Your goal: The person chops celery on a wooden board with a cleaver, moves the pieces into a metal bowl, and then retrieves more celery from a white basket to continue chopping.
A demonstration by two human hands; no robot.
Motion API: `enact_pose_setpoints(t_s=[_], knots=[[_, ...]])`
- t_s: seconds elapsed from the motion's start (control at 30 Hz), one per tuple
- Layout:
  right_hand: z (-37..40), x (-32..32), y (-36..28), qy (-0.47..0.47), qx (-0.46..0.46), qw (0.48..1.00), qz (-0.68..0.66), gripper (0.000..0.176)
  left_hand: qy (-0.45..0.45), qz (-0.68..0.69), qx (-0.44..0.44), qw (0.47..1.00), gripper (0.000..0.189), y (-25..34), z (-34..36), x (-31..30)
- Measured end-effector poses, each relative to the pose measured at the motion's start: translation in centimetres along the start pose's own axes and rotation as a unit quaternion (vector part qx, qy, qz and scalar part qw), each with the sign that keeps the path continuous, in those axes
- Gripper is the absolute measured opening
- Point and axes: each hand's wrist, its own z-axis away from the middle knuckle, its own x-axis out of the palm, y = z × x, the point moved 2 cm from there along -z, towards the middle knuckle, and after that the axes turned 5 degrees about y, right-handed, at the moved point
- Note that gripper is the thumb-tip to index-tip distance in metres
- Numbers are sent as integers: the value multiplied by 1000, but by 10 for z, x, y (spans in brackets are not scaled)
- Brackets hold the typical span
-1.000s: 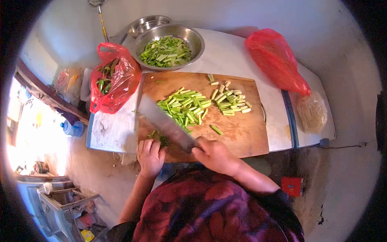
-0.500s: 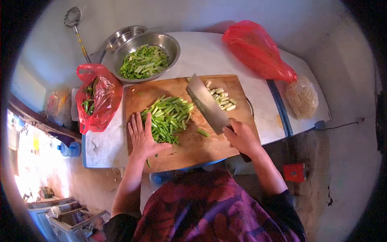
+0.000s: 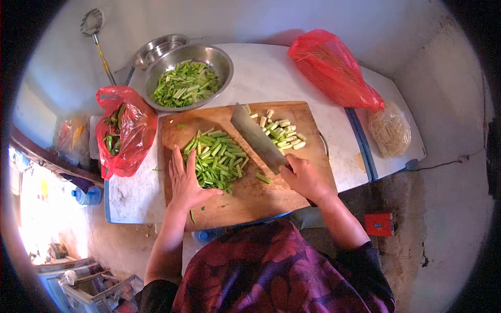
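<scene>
On the worktop (image 3: 292,68) a board (image 3: 250,201) is laid, and over it a cleaver (image 3: 257,136) is slanted, its handle enclosed by the clenched fingers of the right hand (image 3: 305,178). Left of the blade, at the board's middle, the stems (image 3: 216,156) are heaped, touched at their left edge by the left hand (image 3: 187,182), whose fingers are spread flat and hold nothing. The stems are judged light, stiff and apt to scatter, so best cupped from the sides; the cleaver is judged heavy, to be held by its handle only.
</scene>
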Motion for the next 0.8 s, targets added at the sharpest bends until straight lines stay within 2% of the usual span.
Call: enact_pose_setpoints(t_s=[0.07, 0.17, 0.27, 0.37, 0.47, 0.57, 0.6, 0.7, 0.73, 0.8], knots=[[-9, 8, 18, -39, 109, 979, -165, 23, -10, -11, -7, 1000, 123, 0, -4, 0], [-12, 17, 34, -67, 180, 951, -244, 19, -30, -40, 6, 999, 123, -3, -10, 4], [-14, 23, 43, -90, 178, 925, -325, 19, -26, -23, 35, 999, 119, -4, -17, 8], [-19, 35, 46, -109, 224, 899, -361, 19, -7, 13, 70, 997, 114, -7, -22, 18], [-21, 44, 40, -127, 227, 898, -356, 27, 13, 28, 71, 997, 105, 11, -26, 27], [-22, 56, 39, -155, 220, 910, -316, 22, 37, 63, 70, 995, 101, 21, -32, 37], [-22, 56, 27, -155, 216, 898, -351, 22, 50, 69, 73, 994, 93, 29, -35, 33], [-25, 69, 26, -176, 192, 927, -270, 22, 129, 112, 106, 980, 83, 38, -41, 46], [-24, 69, 17, -167, 218, 911, -307, 22, 153, 111, 115, 975, 72, 43, -42, 44], [-21, 74, 12, -164, 193, 913, -321, 24, 173, 118, 116, 971, 68, 43, -43, 48]])
